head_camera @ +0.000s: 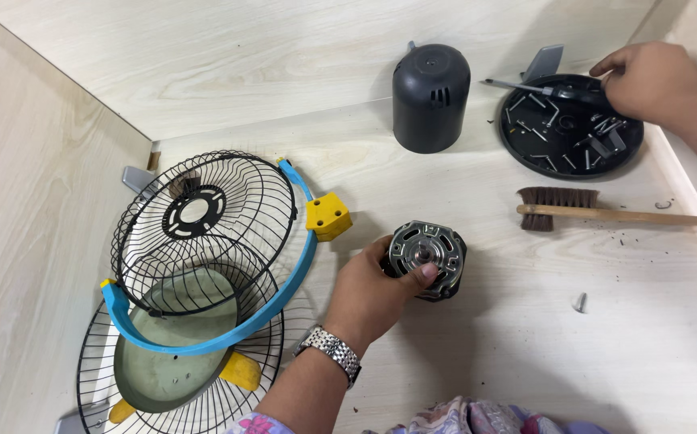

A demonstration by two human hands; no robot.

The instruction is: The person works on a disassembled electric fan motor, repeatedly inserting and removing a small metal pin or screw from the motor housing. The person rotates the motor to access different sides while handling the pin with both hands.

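Observation:
My left hand [373,293] grips a small electric fan motor [429,255] standing on the pale wooden surface, thumb across its metal face. A silver watch is on that wrist. My right hand [646,76] reaches over a round black tray [517,133] of screws and small parts at the far right, fingers closed on a screwdriver [525,86] whose shaft lies across the tray's rim. A black plastic motor cover [430,96] stands upright between the two hands, toward the back.
Two black wire fan guards [204,233] lie stacked at the left with a blue rim band and yellow block [327,215]. A wooden-handled brush [606,213] lies right of the motor. A loose screw [580,302] sits nearby. Walls close in at left and right.

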